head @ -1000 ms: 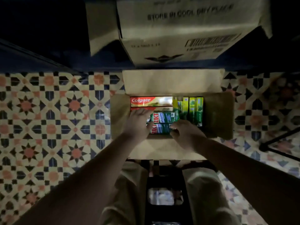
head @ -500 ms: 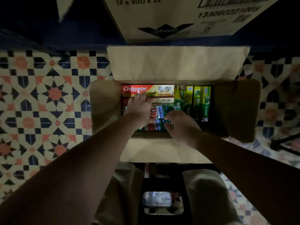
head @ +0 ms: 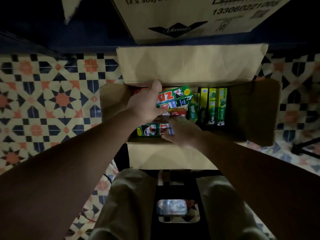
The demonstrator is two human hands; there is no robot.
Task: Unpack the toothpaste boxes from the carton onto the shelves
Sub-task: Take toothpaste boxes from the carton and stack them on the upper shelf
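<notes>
the open carton [head: 190,66] sits on the patterned tile floor [head: 52,101] between the person's knees, its flaps folded out on all sides. the left hand [head: 145,106] has its grip closed around one end of a green toothpaste box [head: 174,97], thumb up along the far edge and fingers wrapped under it; the box is tilted, its free end raised above the others in the carton. just under it lies a red and white toothpaste box [head: 176,113] with "cavity" printed on it. the right hand [head: 181,130] is lower, at the near side of the carton, its fingers curled over the end of a second green box [head: 152,129] that lies flat against the near wall; how firmly that grip has closed cannot be told, as the hand is blurred. to the right, a row of yellow-green darlie boxes [head: 213,106] stands on edge inside the carton. a larger cardboard box [head: 190,18] with a printed barcode fills the top of the view, above the carton.
</notes>
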